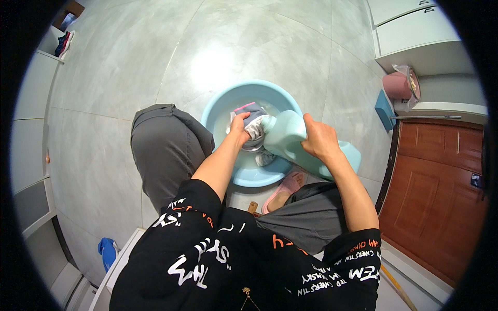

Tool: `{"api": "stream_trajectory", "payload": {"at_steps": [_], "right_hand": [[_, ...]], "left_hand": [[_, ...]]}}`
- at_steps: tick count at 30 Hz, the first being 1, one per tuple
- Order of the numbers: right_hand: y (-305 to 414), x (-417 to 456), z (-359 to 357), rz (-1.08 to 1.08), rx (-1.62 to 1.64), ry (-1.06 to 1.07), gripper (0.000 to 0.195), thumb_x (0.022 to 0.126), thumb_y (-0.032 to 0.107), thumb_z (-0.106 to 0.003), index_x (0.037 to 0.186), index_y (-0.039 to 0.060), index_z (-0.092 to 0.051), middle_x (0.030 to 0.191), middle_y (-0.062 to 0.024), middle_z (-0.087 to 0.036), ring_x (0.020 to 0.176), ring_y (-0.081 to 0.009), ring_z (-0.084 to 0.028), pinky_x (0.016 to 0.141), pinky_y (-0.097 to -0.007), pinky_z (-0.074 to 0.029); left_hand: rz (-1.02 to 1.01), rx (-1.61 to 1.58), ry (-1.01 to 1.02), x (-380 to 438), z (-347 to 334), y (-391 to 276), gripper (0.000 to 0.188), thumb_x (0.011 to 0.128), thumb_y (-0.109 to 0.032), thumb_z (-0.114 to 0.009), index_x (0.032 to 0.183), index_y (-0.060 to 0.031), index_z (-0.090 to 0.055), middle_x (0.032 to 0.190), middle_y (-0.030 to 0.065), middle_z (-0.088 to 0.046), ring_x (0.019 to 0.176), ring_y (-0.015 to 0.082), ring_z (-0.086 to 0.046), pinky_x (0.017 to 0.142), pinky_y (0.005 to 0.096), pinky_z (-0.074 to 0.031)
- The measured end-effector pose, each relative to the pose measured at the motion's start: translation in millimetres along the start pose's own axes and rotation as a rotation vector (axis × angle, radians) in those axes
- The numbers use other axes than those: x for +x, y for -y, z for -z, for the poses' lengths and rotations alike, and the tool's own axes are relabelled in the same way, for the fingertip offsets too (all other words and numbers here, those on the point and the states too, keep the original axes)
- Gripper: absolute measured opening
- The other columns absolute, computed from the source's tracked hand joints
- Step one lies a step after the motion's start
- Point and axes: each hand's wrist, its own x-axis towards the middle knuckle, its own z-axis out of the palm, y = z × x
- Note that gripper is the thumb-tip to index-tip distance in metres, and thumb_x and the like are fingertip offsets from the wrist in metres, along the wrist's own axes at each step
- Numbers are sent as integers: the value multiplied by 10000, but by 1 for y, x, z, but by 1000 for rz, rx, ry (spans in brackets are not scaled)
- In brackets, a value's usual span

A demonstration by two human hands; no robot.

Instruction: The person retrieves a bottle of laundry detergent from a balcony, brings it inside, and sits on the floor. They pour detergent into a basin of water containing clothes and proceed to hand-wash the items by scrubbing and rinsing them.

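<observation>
A light blue plastic basin (pixel 251 179) stands on the floor between my knees, with liquid in it. Over it my left hand (pixel 239 129) grips a bunched grey and white cloth (pixel 255 110) with a pink edge; its lower part hangs into the basin. My right hand (pixel 320 137) is closed around the handle of a large pale green plastic jug (pixel 286 144). The jug lies tilted to the left, its neck against the cloth. Whether liquid flows from it cannot be told.
My slippered foot (pixel 287 188) is just below the basin. At the right are a pink bin (pixel 397 85) with a plastic liner, a blue dustpan (pixel 384 110) and a brown door (pixel 432 186). White cabinets (pixel 31 93) line the left. A blue shoe (pixel 107 252) sits at lower left.
</observation>
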Motion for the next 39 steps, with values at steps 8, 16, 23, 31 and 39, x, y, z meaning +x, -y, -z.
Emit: {"api": "stream_trajectory", "payload": {"at_steps": [8, 16, 23, 31, 39], "right_hand": [[6, 4, 1, 5, -26, 18, 279, 666, 30, -573, 916, 15, -451, 733, -212, -609, 747, -419, -596, 634, -508, -458], [9, 8, 1, 1, -51, 45, 286, 668, 42, -577, 921, 18, -445, 736, -217, -615, 736, -420, -602, 631, -515, -462], [4, 9, -7, 2, -33, 46, 331, 651, 56, -595, 941, 32, -438, 741, -235, -605, 733, -444, -585, 625, -525, -445], [9, 11, -5, 19, -26, 35, 322, 657, 45, -585, 942, 31, -435, 738, -232, -604, 732, -439, -586, 623, -524, -443], [11, 14, -7, 19, -39, 42, 323, 663, 47, -582, 952, 27, -438, 744, -232, -606, 744, -438, -587, 637, -523, -448]], "left_hand": [[4, -24, 14, 7, 7, -1, 410, 882, -199, -488, 1213, 41, -459, 1148, 227, -578, 984, 381, -611, 853, 544, -497], [-19, -20, -1, 12, 9, 1, 409, 887, -212, -468, 1218, 29, -470, 1154, 226, -581, 1019, 381, -597, 890, 557, -471], [-17, -21, -47, 6, 2, 3, 408, 888, -220, -451, 1214, 23, -484, 1147, 222, -588, 1037, 377, -593, 909, 553, -463], [-21, -26, -2, 13, 9, 2, 417, 884, -229, -448, 1213, 25, -485, 1153, 221, -588, 1036, 376, -596, 914, 547, -463], [-55, 15, 0, 15, 10, 2, 417, 871, -228, -496, 1205, 21, -498, 1134, 214, -600, 997, 358, -615, 872, 516, -500]]}}
